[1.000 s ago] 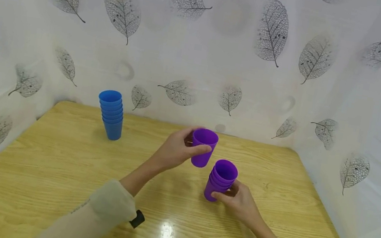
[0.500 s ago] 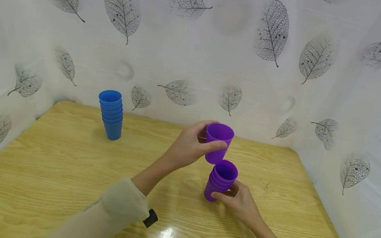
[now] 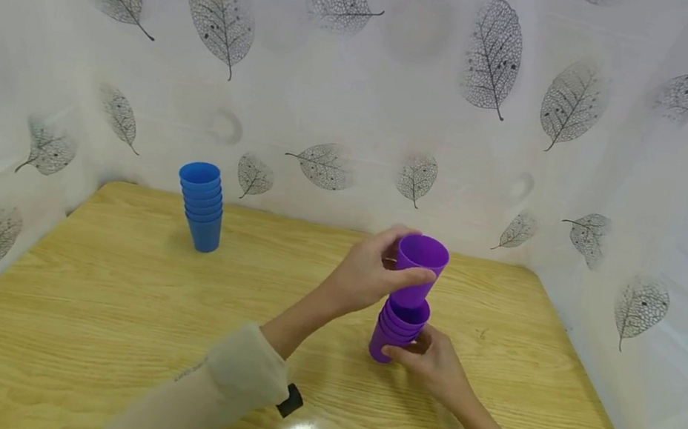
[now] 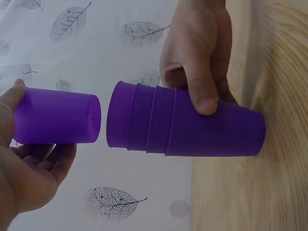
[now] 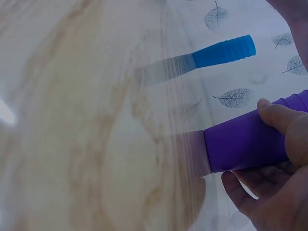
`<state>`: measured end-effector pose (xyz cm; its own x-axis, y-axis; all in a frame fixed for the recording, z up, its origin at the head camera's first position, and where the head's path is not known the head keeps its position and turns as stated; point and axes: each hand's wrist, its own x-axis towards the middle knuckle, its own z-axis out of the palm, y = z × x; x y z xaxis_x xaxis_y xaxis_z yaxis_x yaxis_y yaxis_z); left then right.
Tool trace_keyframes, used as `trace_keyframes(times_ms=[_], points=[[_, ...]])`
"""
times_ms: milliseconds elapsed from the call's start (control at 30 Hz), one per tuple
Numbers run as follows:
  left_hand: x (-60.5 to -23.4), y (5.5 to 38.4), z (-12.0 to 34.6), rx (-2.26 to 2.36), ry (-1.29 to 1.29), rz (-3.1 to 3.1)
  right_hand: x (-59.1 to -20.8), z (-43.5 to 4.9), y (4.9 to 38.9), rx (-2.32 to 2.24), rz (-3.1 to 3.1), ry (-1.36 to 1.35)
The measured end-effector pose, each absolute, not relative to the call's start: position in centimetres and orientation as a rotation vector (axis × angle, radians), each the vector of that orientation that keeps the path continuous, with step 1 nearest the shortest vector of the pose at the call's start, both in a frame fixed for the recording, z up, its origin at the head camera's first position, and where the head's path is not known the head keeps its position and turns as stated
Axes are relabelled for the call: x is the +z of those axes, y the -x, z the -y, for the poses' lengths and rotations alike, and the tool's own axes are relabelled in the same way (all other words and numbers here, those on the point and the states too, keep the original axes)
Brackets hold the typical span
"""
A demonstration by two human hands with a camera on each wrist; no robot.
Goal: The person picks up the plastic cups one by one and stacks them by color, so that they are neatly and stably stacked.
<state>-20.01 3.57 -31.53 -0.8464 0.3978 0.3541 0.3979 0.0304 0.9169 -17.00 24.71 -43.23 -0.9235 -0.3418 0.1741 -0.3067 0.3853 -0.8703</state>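
Observation:
My left hand (image 3: 368, 272) grips a single purple cup (image 3: 418, 265) around its side, mouth up. Its base is just over the open top of a stack of purple cups (image 3: 390, 338); in the left wrist view a narrow gap shows between the single cup's base (image 4: 95, 119) and the stack's rim (image 4: 118, 115). My right hand (image 3: 436, 366) holds that stack low on its side, thumb in front, while the stack stands upright on the table. From the right wrist view, the lowest purple cup (image 5: 245, 139) meets the tabletop, fingers wrapped around it.
A nested stack of blue cups (image 3: 203, 211) stands upright at the back left of the wooden table (image 3: 99, 311). A white curtain (image 3: 362, 97) printed with grey leaves encloses the back and sides. Light glares off the tabletop near the front.
My left hand has carried the single purple cup rightward, from left of the purple stack to above its mouth. My right hand and both stacks have stayed in place.

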Motion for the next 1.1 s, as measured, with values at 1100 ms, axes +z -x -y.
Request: trace_keyframes(times_ms=[1100], points=[[-33.7, 18.8, -4.4, -1.981, 0.798, 2.407, -43.2, -24.8, 16.9, -1.608, -2.566, 0.619]])
